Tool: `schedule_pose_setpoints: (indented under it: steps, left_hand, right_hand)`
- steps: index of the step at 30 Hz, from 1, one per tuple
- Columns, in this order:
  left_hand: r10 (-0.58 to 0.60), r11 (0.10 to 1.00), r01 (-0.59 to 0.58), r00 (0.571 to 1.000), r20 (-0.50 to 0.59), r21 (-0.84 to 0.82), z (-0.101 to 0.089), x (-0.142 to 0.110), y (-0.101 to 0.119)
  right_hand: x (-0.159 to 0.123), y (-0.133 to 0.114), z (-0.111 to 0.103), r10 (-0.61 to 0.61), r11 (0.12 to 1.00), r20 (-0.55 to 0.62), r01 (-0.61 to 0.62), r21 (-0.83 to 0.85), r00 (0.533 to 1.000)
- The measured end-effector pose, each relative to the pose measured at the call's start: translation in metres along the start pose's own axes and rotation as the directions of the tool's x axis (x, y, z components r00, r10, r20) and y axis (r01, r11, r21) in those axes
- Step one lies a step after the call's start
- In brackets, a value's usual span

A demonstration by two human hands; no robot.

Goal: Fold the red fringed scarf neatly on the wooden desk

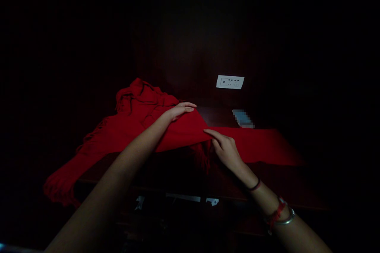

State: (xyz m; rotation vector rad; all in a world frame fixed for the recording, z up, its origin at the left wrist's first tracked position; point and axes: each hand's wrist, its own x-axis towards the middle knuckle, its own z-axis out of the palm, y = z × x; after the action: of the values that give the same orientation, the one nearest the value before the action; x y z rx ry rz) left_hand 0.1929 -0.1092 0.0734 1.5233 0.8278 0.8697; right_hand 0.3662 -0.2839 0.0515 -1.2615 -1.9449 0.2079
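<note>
A long red fringed scarf (124,126) lies across a dark wooden table (219,116), bunched at the back left and trailing off the left edge. My left hand (181,110) rests on a fold of it, fingers together and curled over the cloth. My right hand (225,148) pinches the scarf's edge near the middle, where a flat red strip runs off to the right. Bangles and red thread circle my right wrist.
A white wall socket plate (230,82) sits on the dark panel behind the table. A small blurred object (243,118) lies on the table at the back right. Pale scraps (190,198) show below the table's front edge. The surroundings are very dark.
</note>
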Motion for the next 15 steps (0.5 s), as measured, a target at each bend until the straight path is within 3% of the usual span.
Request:
schedule_pose_setpoints:
  steps: [4,8,12,15]
  left_hand:
    - [0.029,0.999,-0.03,0.998,0.048,0.018,0.035,0.021,0.03]
    - [0.051,0.995,-0.061,0.992,0.116,0.08,0.081,0.043,0.061]
    - [0.054,0.987,-0.081,0.98,0.191,0.136,0.14,0.071,0.082]
    - [0.106,0.97,-0.157,0.959,0.262,0.184,0.189,0.094,0.085]
  right_hand:
    - [-0.008,0.003,-0.021,0.147,0.964,-0.017,-0.139,0.228,0.989]
    - [-0.019,0.015,-0.051,0.307,0.855,-0.099,-0.229,0.464,0.946]
    - [-0.036,0.04,-0.088,0.434,0.787,-0.243,-0.233,0.571,0.867]
    - [-0.055,0.069,-0.111,0.515,0.796,-0.367,-0.274,0.539,0.775]
